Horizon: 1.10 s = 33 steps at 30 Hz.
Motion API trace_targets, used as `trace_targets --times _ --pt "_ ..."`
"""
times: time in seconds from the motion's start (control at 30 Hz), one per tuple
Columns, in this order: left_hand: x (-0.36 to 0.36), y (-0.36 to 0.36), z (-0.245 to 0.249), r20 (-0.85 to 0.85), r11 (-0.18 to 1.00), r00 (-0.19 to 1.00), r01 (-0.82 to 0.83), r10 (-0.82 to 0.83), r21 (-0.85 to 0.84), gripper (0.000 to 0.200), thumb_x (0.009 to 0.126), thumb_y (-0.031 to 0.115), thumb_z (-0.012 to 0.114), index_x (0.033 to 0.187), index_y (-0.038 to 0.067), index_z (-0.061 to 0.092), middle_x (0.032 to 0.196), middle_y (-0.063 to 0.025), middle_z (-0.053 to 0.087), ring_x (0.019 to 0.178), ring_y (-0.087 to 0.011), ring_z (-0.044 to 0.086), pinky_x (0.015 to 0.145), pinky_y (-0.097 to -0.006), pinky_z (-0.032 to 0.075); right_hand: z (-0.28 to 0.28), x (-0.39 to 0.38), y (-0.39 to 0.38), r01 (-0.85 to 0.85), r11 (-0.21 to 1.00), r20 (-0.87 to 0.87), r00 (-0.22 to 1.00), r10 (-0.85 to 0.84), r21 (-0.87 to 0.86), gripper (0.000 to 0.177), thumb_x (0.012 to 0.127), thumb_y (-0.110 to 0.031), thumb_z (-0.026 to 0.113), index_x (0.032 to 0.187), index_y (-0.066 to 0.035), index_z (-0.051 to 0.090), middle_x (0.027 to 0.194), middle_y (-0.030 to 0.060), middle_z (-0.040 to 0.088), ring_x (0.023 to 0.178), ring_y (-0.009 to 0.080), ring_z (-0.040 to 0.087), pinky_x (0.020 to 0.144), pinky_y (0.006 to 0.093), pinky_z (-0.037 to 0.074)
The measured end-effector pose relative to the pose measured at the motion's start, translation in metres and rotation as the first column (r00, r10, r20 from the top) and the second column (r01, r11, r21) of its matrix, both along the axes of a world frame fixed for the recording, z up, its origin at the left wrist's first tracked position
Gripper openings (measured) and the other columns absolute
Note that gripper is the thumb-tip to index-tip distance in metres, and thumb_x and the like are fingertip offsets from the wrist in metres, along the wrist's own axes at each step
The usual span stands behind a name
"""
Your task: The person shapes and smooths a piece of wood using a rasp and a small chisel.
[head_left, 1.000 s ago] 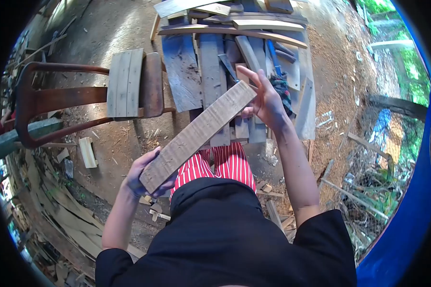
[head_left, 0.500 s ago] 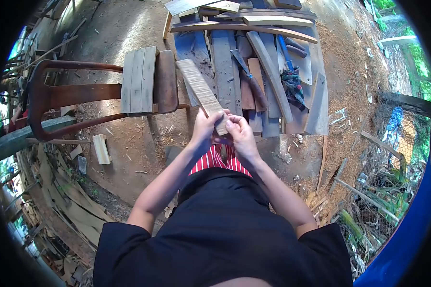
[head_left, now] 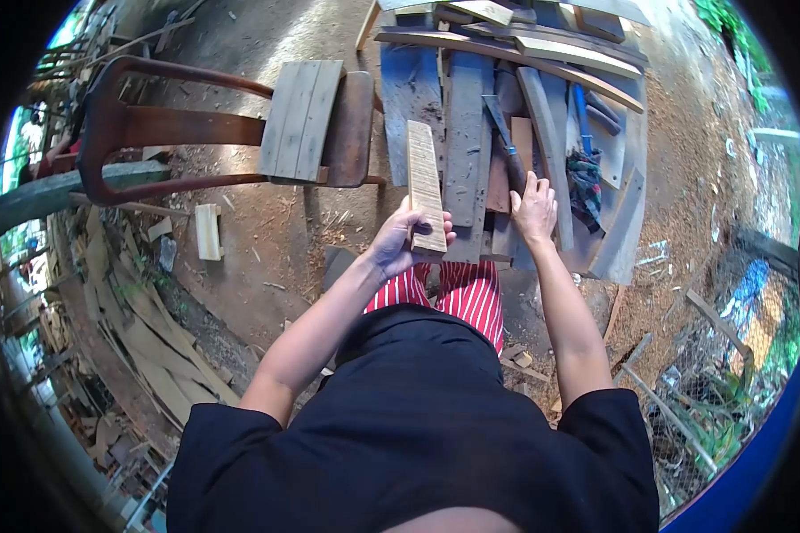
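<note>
My left hand (head_left: 400, 238) is wrapped around the lower end of a short, pale wooden board (head_left: 425, 178) with streaky grain, and the board points away from me. My right hand (head_left: 535, 211) is over the workbench, thumb and fingers apart, at the handle end of a chisel-like tool (head_left: 511, 160). That tool has a dark metal blade and a brown wooden handle, and it rests on the bench planks. Whether my right fingertips touch the handle is hard to see.
The plank-topped workbench (head_left: 462, 133) carries several wood strips, a long curved strip (head_left: 507, 55), a blue-handled tool (head_left: 582, 115) and a dark plaid cloth (head_left: 585, 182). Left of it stands a wooden chair (head_left: 173, 124) with slats on its seat. A wood block (head_left: 208, 233) lies on the ground.
My right hand has let go of the board and moved right to the tool's handle on the bench. My left hand alone holds the board, now turned more upright in view. The camera view has shifted.
</note>
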<state>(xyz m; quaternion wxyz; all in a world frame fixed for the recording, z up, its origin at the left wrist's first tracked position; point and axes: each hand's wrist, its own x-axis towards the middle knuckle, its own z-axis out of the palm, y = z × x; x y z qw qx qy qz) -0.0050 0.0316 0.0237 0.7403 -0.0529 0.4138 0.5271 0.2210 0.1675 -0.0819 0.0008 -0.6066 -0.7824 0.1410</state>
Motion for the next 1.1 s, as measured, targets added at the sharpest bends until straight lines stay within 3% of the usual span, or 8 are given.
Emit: trace_targets --times 0.13,0.2,0.4,0.5,0.6,0.67,0.83,1.1 --pt "0.002 -0.009 -0.012 0.312 0.981 0.934 -0.133 0.171 -0.142 0.035 0.096 0.023 0.049 0.125 0.005 0.042 0.105 -0.0172 0.053 0.088 -0.0238 0.059 0.076 -0.0387 0.057 0.004 -0.009 0.009 0.019 1.0 -0.031 0.999 -0.019 -0.016 0.051 0.079 -0.023 0.063 0.123 -0.008 0.043 0.104 0.0164 0.052 0.105 0.0374 0.056 0.081 0.0525 0.05" --pt "0.006 -0.009 -0.014 0.545 0.954 0.796 -0.3 0.265 -0.025 0.043 0.1 0.043 0.041 0.122 0.006 0.047 0.101 -0.016 0.051 0.081 -0.0221 0.052 0.065 -0.0328 0.051 0.013 -0.009 0.02 -0.008 0.994 -0.021 1.0 0.006 -0.107 0.053 0.076 -0.023 0.059 0.123 -0.008 0.04 0.101 0.0181 0.05 0.093 0.0418 0.061 0.076 0.0556 0.051" --pt "0.019 0.001 -0.015 0.489 0.944 0.81 -0.309 0.325 -0.116 0.051 0.1 0.054 0.032 0.118 0.008 0.045 0.096 -0.0139 0.049 0.075 -0.0208 0.047 0.059 -0.031 0.044 0.051 -0.016 0.035 0.004 0.952 -0.163 0.985 -0.056 -0.306 0.058 0.087 -0.034 0.051 0.139 -0.017 0.031 0.1 0.0309 0.065 0.095 0.0508 0.061 0.085 0.0565 0.047" --pt "0.025 0.0 -0.018 0.473 0.953 0.828 -0.239 0.3 -0.186 0.05 0.099 0.054 0.032 0.114 0.009 0.046 0.093 -0.0112 0.051 0.073 -0.0201 0.047 0.057 -0.0299 0.043 0.081 -0.029 0.038 0.07 0.797 -0.267 0.921 -0.283 -0.6 0.058 0.088 -0.035 0.052 0.141 -0.015 0.036 0.105 0.0314 0.063 0.097 0.0489 0.061 0.089 0.0536 0.046" --pt "0.026 -0.003 -0.022 0.535 0.953 0.789 -0.272 0.302 -0.136 0.05 0.099 0.055 0.032 0.112 0.009 0.047 0.093 -0.0113 0.051 0.073 -0.0192 0.047 0.055 -0.0291 0.041 0.062 -0.015 0.032 -0.09 0.972 -0.177 0.983 0.052 -0.217 0.054 0.089 -0.028 0.055 0.137 -0.012 0.038 0.098 0.0272 0.064 0.093 0.0465 0.062 0.084 0.049 0.048" --pt "0.024 -0.003 -0.026 0.534 0.95 0.786 -0.264 0.311 -0.165 0.05 0.099 0.054 0.031 0.111 0.009 0.048 0.092 -0.0113 0.052 0.07 -0.018 0.046 0.052 -0.0285 0.039 0.073 -0.011 0.029 -0.025 0.905 -0.219 0.973 -0.076 -0.426 0.056 0.086 -0.027 0.052 0.138 -0.009 0.038 0.105 0.0326 0.061 0.1 0.0487 0.059 0.087 0.0536 0.046" --pt "0.019 -0.006 -0.032 0.491 0.949 0.812 -0.254 0.314 -0.187 0.051 0.099 0.055 0.027 0.111 0.009 0.047 0.091 -0.0112 0.053 0.062 -0.0173 0.044 0.049 -0.0287 0.037 0.161 -0.024 -0.046 -0.115 0.926 -0.425 0.904 -0.053 -0.359 0.052 0.093 -0.022 0.052 0.142 -0.012 0.038 0.101 0.03 0.064 0.094 0.0467 0.062 0.081 0.0501 0.049" --pt "0.026 0.002 -0.016 0.22 0.929 0.932 -0.217 0.288 -0.3 0.051 0.098 0.059 0.029 0.109 0.011 0.043 0.083 -0.0092 0.051 0.055 -0.0157 0.044 0.045 -0.0278 0.035 0.201 -0.046 -0.09 -0.271 0.866 -0.128 0.962 0.239 -0.421 0.053 0.095 -0.029 0.049 0.145 -0.021 0.036 0.081 0.0253 0.065 0.072 0.0423 0.065 0.066 0.0539 0.052"
